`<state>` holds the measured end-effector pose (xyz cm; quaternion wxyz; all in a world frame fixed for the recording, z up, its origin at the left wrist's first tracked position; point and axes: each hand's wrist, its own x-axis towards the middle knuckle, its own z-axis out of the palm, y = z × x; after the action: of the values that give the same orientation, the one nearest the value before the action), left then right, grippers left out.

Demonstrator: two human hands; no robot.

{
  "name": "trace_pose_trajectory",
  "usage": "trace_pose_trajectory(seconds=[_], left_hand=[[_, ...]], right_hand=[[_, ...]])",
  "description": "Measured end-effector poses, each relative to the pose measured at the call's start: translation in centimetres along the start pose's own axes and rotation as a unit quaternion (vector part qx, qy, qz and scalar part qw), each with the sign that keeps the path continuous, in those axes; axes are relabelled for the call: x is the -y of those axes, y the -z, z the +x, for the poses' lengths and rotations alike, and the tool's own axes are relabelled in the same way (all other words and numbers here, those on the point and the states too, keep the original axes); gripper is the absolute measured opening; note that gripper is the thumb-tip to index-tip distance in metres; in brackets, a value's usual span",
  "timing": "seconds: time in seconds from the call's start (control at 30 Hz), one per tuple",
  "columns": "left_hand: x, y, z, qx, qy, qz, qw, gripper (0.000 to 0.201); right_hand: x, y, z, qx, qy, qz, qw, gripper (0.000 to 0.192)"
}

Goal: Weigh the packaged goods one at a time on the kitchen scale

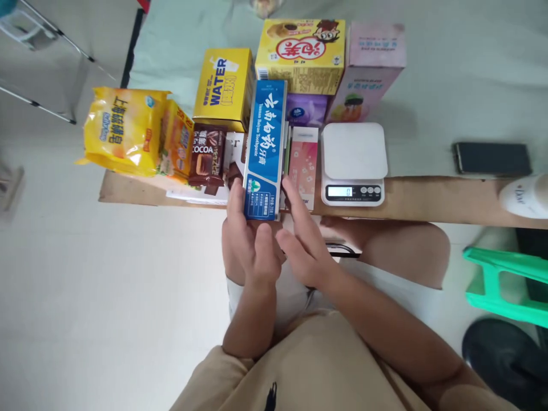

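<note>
A blue toothpaste box (266, 151) points lengthwise away from me, its near end between my two hands. My left hand (250, 240) grips its left side, fingers along the edge and thumb near the front end. On the right side, my right hand (305, 242) presses its fingers against the box. Left of it are a brown cocoa biscuit packet (208, 157) and a yellow WATER box (223, 88). To the right lies a pink box (303, 165), with a purple pack (306, 109) behind it. What supports the toothpaste box underneath is hidden.
A white digital scale (354, 154) sits at the table's front edge. Behind stand a yellow snack box (302, 57) and a tall pink box (370, 71). Yellow soap packs (126, 131) are at far left. A phone (492, 158), white cup (526, 196) and green stool (507, 285) are right.
</note>
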<state>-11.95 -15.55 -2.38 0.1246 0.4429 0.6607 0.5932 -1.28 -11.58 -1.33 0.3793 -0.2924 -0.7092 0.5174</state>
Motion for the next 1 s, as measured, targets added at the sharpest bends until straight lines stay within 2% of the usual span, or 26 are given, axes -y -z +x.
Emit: trace_pose_trajectory(seconds=[0.1,0.27,0.43,0.5,0.6,0.73,0.87,1.0], left_hand=[[-0.3,0.3,-0.2,-0.004,-0.008,-0.031,0.999,0.068],[-1.3,0.1,-0.3,0.034,-0.026,-0.076,0.996,0.066],[-3.3,-0.6,-1.4,0.042,-0.095,-0.055,0.993,0.066],[-4.4,-1.6,-2.3,0.057,-0.112,-0.065,0.99,0.067],[-5.5,-3.8,-3.9,0.125,-0.128,-0.083,0.98,0.072],[-5.4,-7.6,-5.7,0.189,-0.129,-0.119,0.966,0.077],[-4.5,-10.0,-6.3,0.226,-0.114,-0.122,0.96,0.079],[-3.7,-11.1,-6.2,0.233,-0.103,-0.11,0.961,0.079]], right_hand=[[0.2,-0.7,0.1,0.015,-0.002,-0.015,1.0,0.073],[0.5,-1.1,0.1,0.009,0.005,-0.012,1.0,0.062],[1.7,0.9,-1.1,-0.002,0.021,-0.003,1.0,0.061],[2.0,2.5,-2.5,-0.025,0.02,-0.008,0.999,0.061],[1.6,5.0,-5.0,-0.091,0.005,-0.002,0.996,0.06],[-0.2,7.9,-7.3,-0.174,-0.046,0.015,0.984,0.058],[-1.9,9.9,-7.3,-0.197,-0.05,0.026,0.979,0.056],[-3.1,10.9,-6.5,-0.191,-0.035,0.029,0.98,0.054]])
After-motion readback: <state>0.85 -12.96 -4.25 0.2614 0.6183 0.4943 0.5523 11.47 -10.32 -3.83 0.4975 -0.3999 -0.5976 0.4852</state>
